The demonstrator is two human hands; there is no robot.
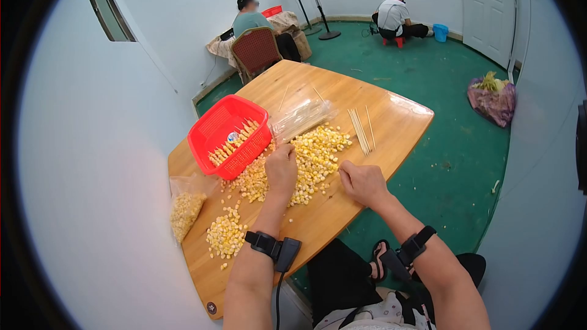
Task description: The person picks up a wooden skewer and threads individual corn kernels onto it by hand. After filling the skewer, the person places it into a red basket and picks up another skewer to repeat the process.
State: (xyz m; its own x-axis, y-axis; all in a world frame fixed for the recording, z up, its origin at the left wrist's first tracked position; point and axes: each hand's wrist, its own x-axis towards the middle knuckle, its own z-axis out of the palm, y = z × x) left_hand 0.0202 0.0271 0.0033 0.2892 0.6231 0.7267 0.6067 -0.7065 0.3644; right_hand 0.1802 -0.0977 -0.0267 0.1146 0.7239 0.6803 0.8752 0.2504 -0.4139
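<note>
My left hand (282, 169) is closed over the heap of yellow corn kernels (315, 157); what its fingers hold is hidden. To the right of the heap, near the table's front edge, my right hand (362, 181) is closed with thumb and fingers together, its contents too small to make out. A red basket (203, 140) holds several skewers threaded with kernels (235, 143). Behind the heap lies a clear plastic bag of wooden sticks (301, 119). Several loose sticks (359, 131) rest on the table right of the heap.
On the wooden table (330, 232) are a smaller kernel pile (226, 233) and a bag of kernels (185, 214) at the left edge. Beyond it, one person (252, 21) sits on a chair, another (392, 13) on a low stool. Two fans and a blue bucket (440, 32) stand behind.
</note>
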